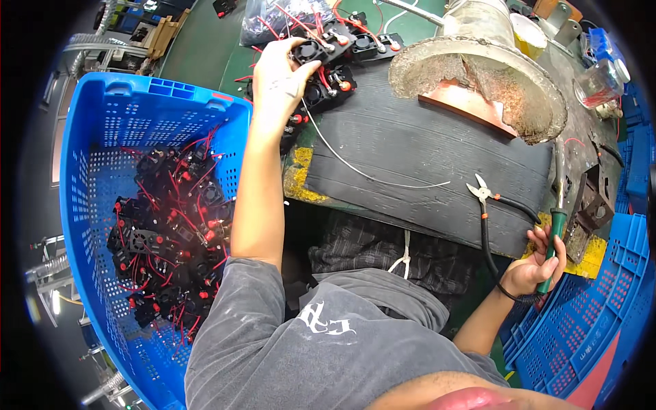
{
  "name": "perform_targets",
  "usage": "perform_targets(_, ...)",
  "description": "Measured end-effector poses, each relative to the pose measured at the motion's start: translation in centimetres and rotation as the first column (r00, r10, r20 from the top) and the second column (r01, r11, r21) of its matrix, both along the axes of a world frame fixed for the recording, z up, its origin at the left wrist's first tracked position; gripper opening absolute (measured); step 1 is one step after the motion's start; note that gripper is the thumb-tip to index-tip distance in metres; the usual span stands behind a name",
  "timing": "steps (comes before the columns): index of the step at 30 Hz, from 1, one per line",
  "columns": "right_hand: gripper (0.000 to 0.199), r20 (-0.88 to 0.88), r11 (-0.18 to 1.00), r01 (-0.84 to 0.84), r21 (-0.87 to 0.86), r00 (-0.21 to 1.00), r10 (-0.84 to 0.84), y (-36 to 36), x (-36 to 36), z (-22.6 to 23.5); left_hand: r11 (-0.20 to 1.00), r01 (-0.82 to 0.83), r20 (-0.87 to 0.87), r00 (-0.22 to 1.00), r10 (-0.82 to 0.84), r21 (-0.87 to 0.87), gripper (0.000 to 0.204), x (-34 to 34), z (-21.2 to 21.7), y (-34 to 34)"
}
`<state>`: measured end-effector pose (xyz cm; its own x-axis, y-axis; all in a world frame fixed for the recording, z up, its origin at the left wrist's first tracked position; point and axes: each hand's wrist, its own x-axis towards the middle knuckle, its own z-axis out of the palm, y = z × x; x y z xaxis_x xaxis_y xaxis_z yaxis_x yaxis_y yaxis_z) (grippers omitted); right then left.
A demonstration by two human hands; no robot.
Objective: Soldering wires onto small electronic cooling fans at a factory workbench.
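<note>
My left hand [279, 74] reaches to the far side of the bench, thumb and fingers closed on a small black fan unit [309, 52]. A thin silvery wire [362, 173] runs from near that hand and curves across the dark mat. Around the unit lie several similar black fan units [365, 45] with red wires. At the right, my right hand [536, 268] is wrapped round the green handle of a soldering iron [557, 229], its tip end pointing away from me. Side cutters [482, 193] with black handles rest on the mat, jaws apart, left of the iron.
A blue perforated crate [78, 205] at left holds many wired black units [171, 232]. Under a crusted metal hood [471, 61] sits a copper-coloured plate [468, 109]. A clear jar [601, 83] stands far right. Blue crates [588, 321] lie beyond my right arm. A plastic bag [273, 20] is at the back.
</note>
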<state>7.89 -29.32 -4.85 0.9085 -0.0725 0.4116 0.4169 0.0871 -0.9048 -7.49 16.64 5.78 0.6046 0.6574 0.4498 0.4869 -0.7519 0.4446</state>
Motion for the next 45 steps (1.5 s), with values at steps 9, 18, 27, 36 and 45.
perform_targets(9, 0.051, -0.014, 1.000, -0.020, -0.018, 1.000, 0.020, -0.6, 0.2, -0.5, 0.959, 0.154, 0.015, 0.987, -0.163, 0.238, 0.050, 1.5, 0.5, -2.8)
perform_targets(18, 0.051, -0.034, 1.000, -0.024, -0.006, 0.999, 0.023, -0.2, 0.4, -0.2, 0.971, 0.153, -0.180, 0.976, -0.120, 0.186, 0.043, 0.4, -0.9, 1.4)
perform_targets(27, 0.054, -0.056, 0.999, 0.011, -0.044, 0.998, -0.014, -0.5, 0.8, -0.1, 0.963, 0.149, -0.060, 0.989, -0.139, 0.224, 0.044, -2.4, 1.5, -2.1)
perform_targets(36, 0.053, -0.017, 1.000, -0.001, -0.027, 1.000, 0.000, -1.3, 1.5, -0.6, 0.939, -0.161, -0.498, 0.814, 0.301, 0.304, 0.026, -16.7, 10.5, -7.0)
perform_targets(45, 0.052, 0.054, 0.999, 0.017, -0.036, 0.998, -0.015, -1.0, 1.4, -0.3, 0.549, -0.538, -0.557, 0.168, 0.813, 0.639, 0.032, -27.2, 18.0, -5.7)
